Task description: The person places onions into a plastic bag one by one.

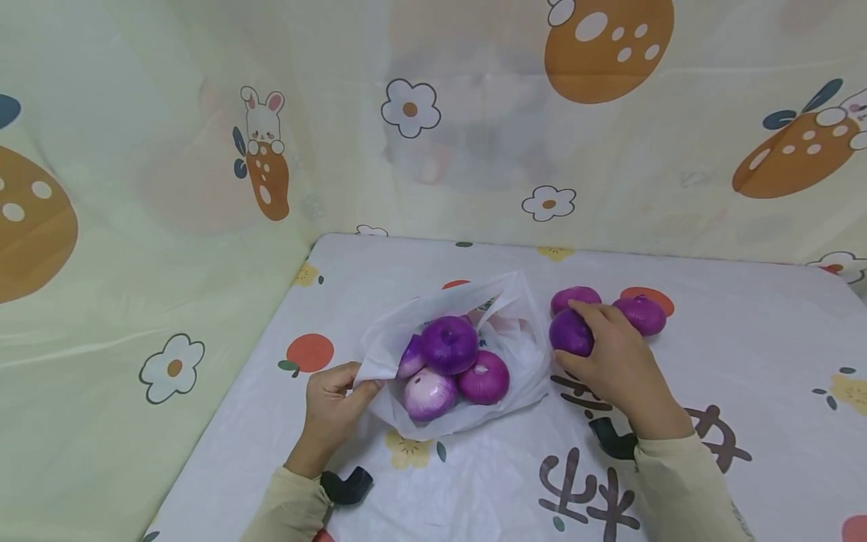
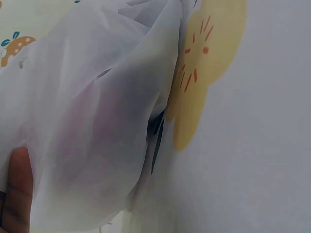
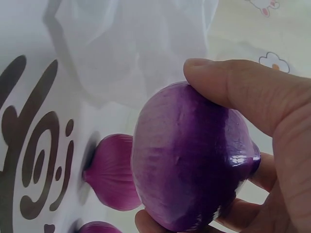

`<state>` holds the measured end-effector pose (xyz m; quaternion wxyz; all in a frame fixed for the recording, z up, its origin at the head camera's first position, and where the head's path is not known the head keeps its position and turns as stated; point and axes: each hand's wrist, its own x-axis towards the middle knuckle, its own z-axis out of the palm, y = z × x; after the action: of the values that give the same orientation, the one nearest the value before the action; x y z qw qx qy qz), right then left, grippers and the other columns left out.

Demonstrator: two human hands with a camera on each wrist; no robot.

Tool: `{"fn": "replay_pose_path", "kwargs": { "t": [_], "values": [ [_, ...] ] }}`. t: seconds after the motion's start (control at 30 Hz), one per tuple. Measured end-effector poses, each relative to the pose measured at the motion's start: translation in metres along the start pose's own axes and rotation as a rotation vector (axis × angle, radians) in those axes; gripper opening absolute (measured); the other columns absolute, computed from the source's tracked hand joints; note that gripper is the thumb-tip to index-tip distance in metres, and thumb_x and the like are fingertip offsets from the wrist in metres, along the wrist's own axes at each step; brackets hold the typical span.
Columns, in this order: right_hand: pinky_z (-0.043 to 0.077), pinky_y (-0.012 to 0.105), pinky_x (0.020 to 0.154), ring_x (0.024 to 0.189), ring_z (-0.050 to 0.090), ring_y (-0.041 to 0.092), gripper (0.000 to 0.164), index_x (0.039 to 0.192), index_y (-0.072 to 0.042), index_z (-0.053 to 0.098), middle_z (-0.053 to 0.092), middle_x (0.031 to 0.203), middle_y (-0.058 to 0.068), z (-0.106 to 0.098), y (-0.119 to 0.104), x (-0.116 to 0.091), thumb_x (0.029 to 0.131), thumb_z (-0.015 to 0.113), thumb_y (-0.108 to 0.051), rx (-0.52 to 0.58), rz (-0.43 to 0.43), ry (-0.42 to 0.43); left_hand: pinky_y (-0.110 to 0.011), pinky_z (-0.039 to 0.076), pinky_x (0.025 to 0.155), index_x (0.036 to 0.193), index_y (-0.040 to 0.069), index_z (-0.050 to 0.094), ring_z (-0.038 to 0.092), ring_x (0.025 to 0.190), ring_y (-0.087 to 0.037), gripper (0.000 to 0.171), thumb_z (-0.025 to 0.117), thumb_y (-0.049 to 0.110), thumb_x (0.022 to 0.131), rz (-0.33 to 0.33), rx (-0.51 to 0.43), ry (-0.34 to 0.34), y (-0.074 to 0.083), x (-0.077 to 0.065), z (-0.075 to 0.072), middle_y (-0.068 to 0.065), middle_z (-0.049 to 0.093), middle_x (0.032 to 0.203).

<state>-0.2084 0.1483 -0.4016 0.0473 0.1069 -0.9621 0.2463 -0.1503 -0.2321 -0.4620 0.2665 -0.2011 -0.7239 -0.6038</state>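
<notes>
My right hand (image 1: 612, 361) grips a dark purple onion (image 3: 189, 155), thumb on one side and fingers curled round the other. In the head view this onion is just right of a white plastic bag (image 1: 521, 361). My left hand (image 1: 335, 403) pinches the left edge of the bag's mouth. Inside the bag lie several onions: a dark purple one (image 1: 449, 345) on top, a pinker one (image 1: 484, 378) and a pale one (image 1: 430, 394) below it. The left wrist view shows the bag's outer side (image 2: 107, 145) beside the left hand's finger (image 2: 18, 189).
Two more purple onions lie on the table beyond the right hand, one (image 1: 574, 298) behind the held onion and one (image 1: 640, 315) farther right. A printed white cloth (image 1: 474, 489) covers the table. Patterned curtains (image 1: 474, 165) stand at the back and left.
</notes>
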Motion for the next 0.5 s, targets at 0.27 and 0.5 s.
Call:
{"fn": "replay_pose_path", "kwargs": {
  "t": [0.27,0.5],
  "values": [
    [0.048,0.074,0.092,0.124,0.052,0.056,0.082,0.151,-0.002,0.048,0.049,0.142,0.033,-0.006,-0.009,-0.002,0.081,0.087,-0.023,0.003,-0.024,0.019,-0.019,0.053,0.061,0.088,-0.008,0.077,0.065,0.072,-0.003,0.016,0.071,-0.018,0.079,0.009,-0.014,-0.004,0.0,0.0,0.0,0.003,0.078,0.089],
    [0.048,0.074,0.091,0.124,0.051,0.056,0.081,0.15,-0.001,0.048,0.048,0.142,0.033,-0.009,-0.016,-0.004,0.082,0.086,-0.022,0.01,-0.036,0.027,-0.018,0.053,0.062,0.088,-0.007,0.077,0.065,0.072,-0.004,0.016,0.07,-0.018,0.08,0.007,-0.02,-0.011,0.0,0.001,0.001,0.003,0.077,0.087]
  ]
}}
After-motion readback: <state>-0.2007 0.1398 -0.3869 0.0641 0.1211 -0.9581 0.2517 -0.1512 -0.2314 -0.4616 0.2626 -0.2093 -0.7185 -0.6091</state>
